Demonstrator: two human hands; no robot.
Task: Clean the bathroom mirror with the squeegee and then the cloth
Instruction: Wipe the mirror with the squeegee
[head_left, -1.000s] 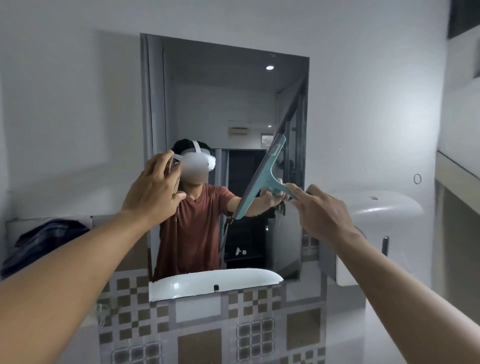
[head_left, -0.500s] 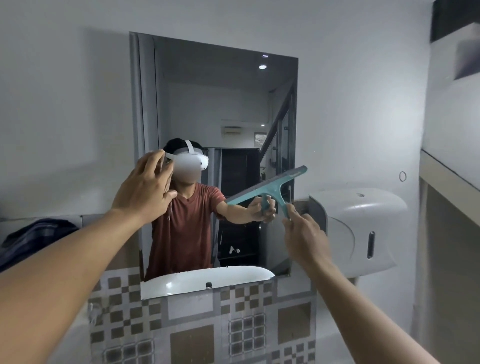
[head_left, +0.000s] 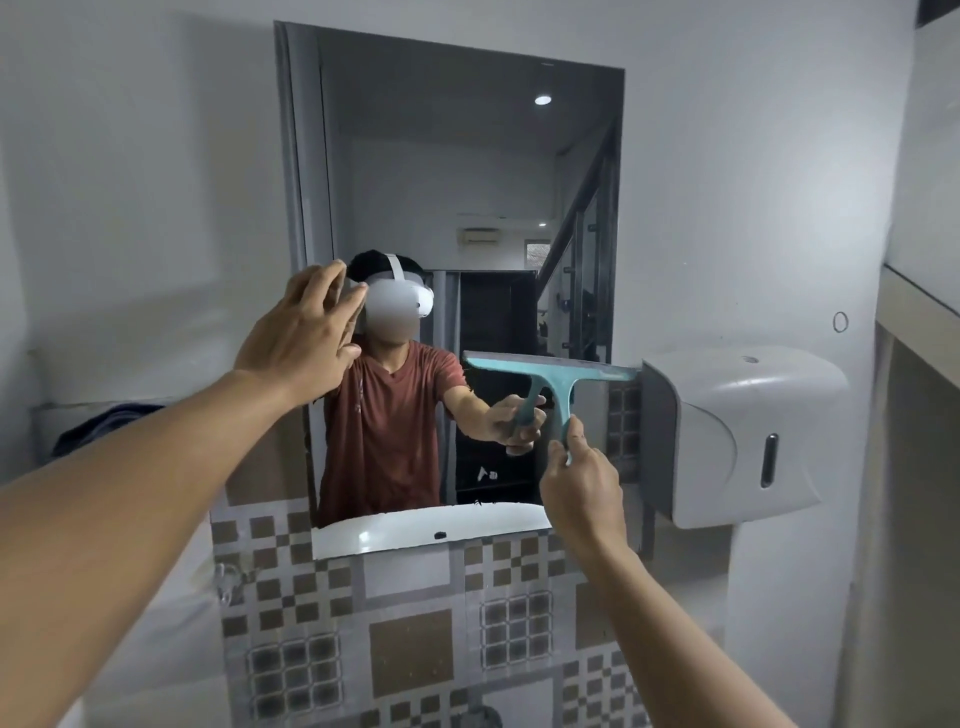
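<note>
We hold the squeegee (head_left: 556, 376) in our right hand (head_left: 582, 483), fingers (head_left: 575, 435) clamped around the lower end of its teal handle. The blade lies roughly level across the lower right part of the mirror (head_left: 457, 171), and its right tip sits just beside, possibly touching, the white wall dispenser (head_left: 737, 431). We cannot tell whether the rubber edge is pressed flat on the glass or held slightly off it.

Our left hand (head_left: 301, 338) is raised near the left edge of the mirror, fingers spread apart and holding nothing. Whether the palm rests on the glass cannot be determined.

No cleaning cloth can be identified with certainty. A dark bundle of fabric (head_left: 98, 426) lies on the ledge at far left, well apart from both hands; it may be the cloth.

We judge the squeegee phase to be in progress, with the cloth phase not yet begun.

Risks from this position:

1. Blade fouling. A stroke to the right would drive the blade end into the dispenser housing, lifting the edge and leaving an unwiped strip.
2. Streaking. The grip is low on the handle, so pressure along the blade may be uneven; one end could skip.
3. Re-soiling. If the open left hand contacts the glass, it will leave prints on the surface.
4. Runoff. Water pushed downward would collect at the bottom edge above the patterned tiles (head_left: 405, 660) and need the cloth.
</note>
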